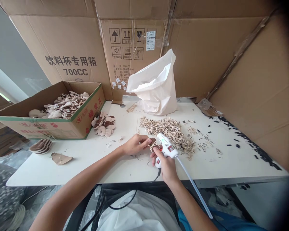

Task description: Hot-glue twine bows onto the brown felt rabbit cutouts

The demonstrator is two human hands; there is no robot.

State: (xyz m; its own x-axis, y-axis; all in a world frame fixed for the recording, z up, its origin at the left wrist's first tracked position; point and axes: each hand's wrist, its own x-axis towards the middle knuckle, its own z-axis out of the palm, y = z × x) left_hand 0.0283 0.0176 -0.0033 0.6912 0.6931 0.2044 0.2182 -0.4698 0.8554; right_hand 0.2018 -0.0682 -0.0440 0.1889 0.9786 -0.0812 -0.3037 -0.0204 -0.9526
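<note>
Pinching a bow-trimmed brown piece (pixel 153 140) beside a glue gun (pixel 168 147)

Fingertips of the left hand (pixel 136 145) close on the brown piece, over the near middle of the white table (pixel 86 170). They sit close to the gun's front, so a slip could bring glue onto skin. The cream bow (pixel 154 146) lies against the piece; a loosened pinch could leave it crooked. The right hand (pixel 168 166) grasps the gun while its thumb reaches the bow, and that double duty could tilt the gun or press its trigger too soon. Rightward and just beyond, stray drips could stick together part of the heap of bows (pixel 167 126).

The brown piece is partly covered by fingers, so I cannot tell its long axis. The gun's axis slants from far left to near right: its front faces away and leftward, and the glue stick (pixel 195 186) trails back toward the person's right side.
</note>
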